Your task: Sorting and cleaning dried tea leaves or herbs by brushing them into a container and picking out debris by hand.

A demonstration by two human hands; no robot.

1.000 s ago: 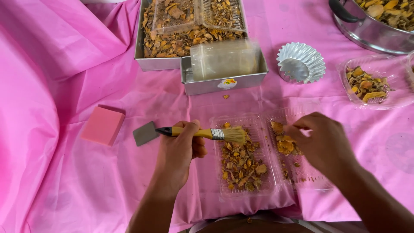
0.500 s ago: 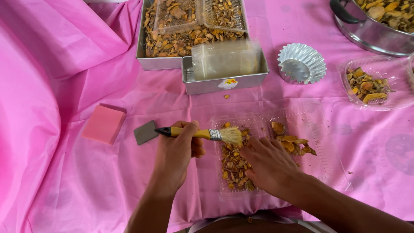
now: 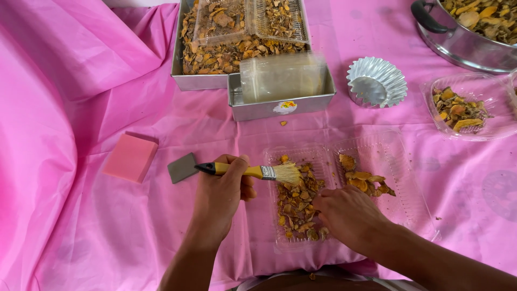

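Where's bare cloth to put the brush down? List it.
Free: left of the pink block; below the grey card; right of the open clear box. Crowded: by the metal trays, foil cup, pot.

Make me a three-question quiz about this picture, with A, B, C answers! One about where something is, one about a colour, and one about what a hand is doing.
1. Where is the fluted foil cup?
A. On the pink cloth, right of the small metal tin
B. Inside the big pot
C. In the left hand

2. What colour is the paintbrush handle?
A. Green
B. Yellow with a black tip
C. White

3. What is the left hand doing?
A. Lying flat and empty
B. Lifting the pink block
C. Gripping the paintbrush over the clear tray

Answers:
1 A: the cup sits on the pink cloth beside the small metal tin.
2 B: the handle shows yellow, its end black.
3 C: its fingers wrap the handle, bristles above the clear tray of dried pieces.
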